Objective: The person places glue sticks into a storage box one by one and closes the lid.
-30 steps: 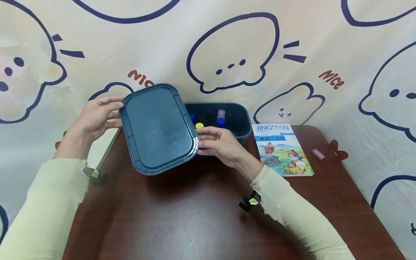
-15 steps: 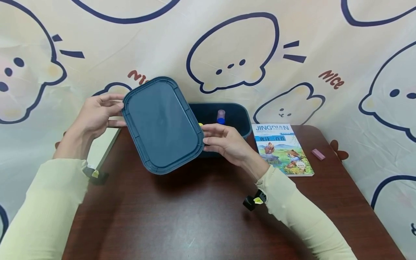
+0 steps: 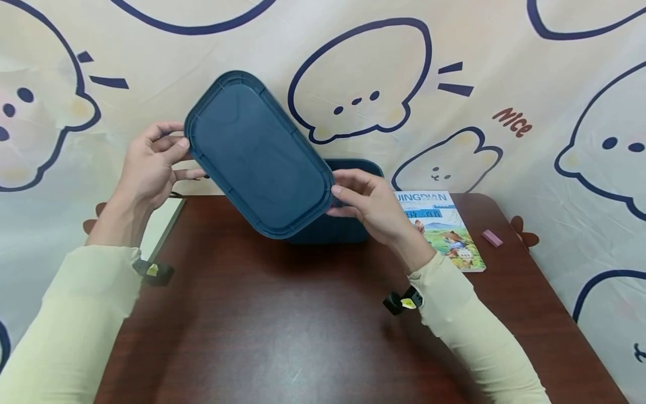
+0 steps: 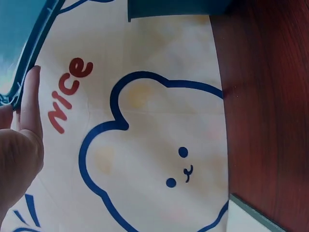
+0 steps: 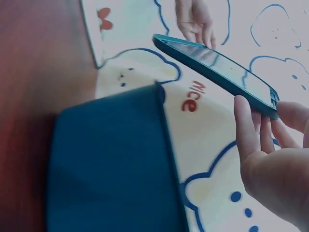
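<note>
A dark teal rectangular lid (image 3: 259,154) with rounded corners is held up, tilted, between both hands. My left hand (image 3: 151,163) pinches its upper left edge, thumb on the near face. At the lower right edge, my right hand (image 3: 375,210) grips the rim between thumb and fingers. Behind the lid stands a matching teal bin (image 3: 330,229) on the table, largely covered in the head view. In the right wrist view the bin's side (image 5: 111,159) appears below the lid (image 5: 217,75), apart from it.
A picture book (image 3: 449,238) lies right of the bin, partly behind the right hand. Farther right is a small pink block (image 3: 492,238). A pale flat object (image 3: 161,227) lies on the brown table (image 3: 282,325) at left. A patterned cloth (image 3: 429,146) hangs behind the table.
Both hands have raised the lid and shifted it to the right, tilting it further. It now hides the bin's inside and the bottles seen earlier.
</note>
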`<move>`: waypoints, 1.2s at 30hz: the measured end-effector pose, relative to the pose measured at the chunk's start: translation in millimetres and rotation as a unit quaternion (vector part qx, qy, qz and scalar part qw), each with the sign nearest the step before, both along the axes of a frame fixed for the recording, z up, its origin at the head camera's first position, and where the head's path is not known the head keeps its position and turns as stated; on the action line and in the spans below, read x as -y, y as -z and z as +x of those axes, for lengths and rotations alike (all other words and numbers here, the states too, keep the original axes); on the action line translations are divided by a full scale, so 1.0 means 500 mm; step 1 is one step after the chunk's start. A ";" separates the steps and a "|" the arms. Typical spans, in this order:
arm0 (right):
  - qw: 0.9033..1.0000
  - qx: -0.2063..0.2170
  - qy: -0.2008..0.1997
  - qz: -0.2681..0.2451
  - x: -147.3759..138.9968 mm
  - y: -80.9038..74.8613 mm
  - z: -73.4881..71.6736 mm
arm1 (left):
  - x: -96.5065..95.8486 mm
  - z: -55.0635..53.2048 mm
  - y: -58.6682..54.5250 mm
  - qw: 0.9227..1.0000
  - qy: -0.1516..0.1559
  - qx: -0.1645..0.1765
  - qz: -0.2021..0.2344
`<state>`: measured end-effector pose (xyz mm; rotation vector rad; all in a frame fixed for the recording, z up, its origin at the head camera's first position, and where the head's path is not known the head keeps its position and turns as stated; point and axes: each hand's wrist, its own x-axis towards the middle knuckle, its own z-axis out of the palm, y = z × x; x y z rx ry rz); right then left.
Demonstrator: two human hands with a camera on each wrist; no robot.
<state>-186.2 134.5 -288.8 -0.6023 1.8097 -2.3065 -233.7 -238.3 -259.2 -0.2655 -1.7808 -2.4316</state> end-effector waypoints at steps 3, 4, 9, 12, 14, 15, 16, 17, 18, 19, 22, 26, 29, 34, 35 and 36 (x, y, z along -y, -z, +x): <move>1.000 -0.016 0.009 0.007 -0.005 -0.018 -0.001 | -0.010 0.004 -0.008 1.000 -0.014 -0.006 -0.008; 1.000 -0.018 0.013 0.011 -0.006 -0.023 -0.001 | -0.013 0.006 -0.010 1.000 -0.021 -0.005 -0.012; 0.999 -0.021 0.031 0.028 -0.014 -0.037 -0.002 | -0.031 0.009 -0.011 0.998 -0.047 0.000 -0.048; 0.998 -0.034 0.038 0.040 -0.019 -0.045 -0.001 | -0.038 0.010 -0.011 0.997 -0.049 0.002 -0.067; 0.997 -0.048 0.042 0.050 -0.024 -0.050 0.001 | -0.043 0.011 -0.012 0.997 -0.042 0.002 -0.070; 0.996 -0.057 0.043 0.055 -0.026 -0.053 0.001 | -0.045 0.011 -0.014 0.997 -0.040 0.002 -0.070; 0.995 -0.065 0.047 0.062 -0.028 -0.056 0.002 | -0.046 0.012 -0.015 0.997 -0.038 0.003 -0.068; 0.994 -0.072 0.050 0.068 -0.031 -0.059 0.003 | -0.048 0.013 -0.018 0.997 -0.035 0.003 -0.066; 0.993 -0.079 0.054 0.073 -0.034 -0.061 0.004 | -0.049 0.013 -0.020 0.997 -0.033 0.002 -0.067; 0.992 -0.085 0.059 0.077 -0.037 -0.063 0.004 | -0.050 0.014 -0.023 0.997 -0.030 0.002 -0.069; 0.990 -0.096 0.068 0.076 -0.046 -0.067 0.005 | -0.053 0.017 -0.029 0.997 -0.018 0.006 -0.077; 0.992 -0.093 0.069 0.048 -0.058 -0.065 0.003 | -0.058 0.021 -0.033 0.997 -0.003 0.014 -0.079; 0.993 -0.087 0.070 0.022 -0.062 -0.059 0.002 | -0.062 0.022 -0.034 0.997 -0.001 0.014 -0.076; 0.992 -0.094 0.088 -0.013 -0.058 -0.050 0.003 | -0.066 0.020 -0.031 0.997 0.010 0.002 -0.078; 0.991 -0.093 0.093 -0.018 -0.057 -0.049 0.003 | -0.066 0.019 -0.029 0.996 0.013 -0.001 -0.083; 0.991 -0.090 0.097 -0.024 -0.056 -0.049 0.003 | -0.066 0.019 -0.028 0.996 0.016 -0.003 -0.090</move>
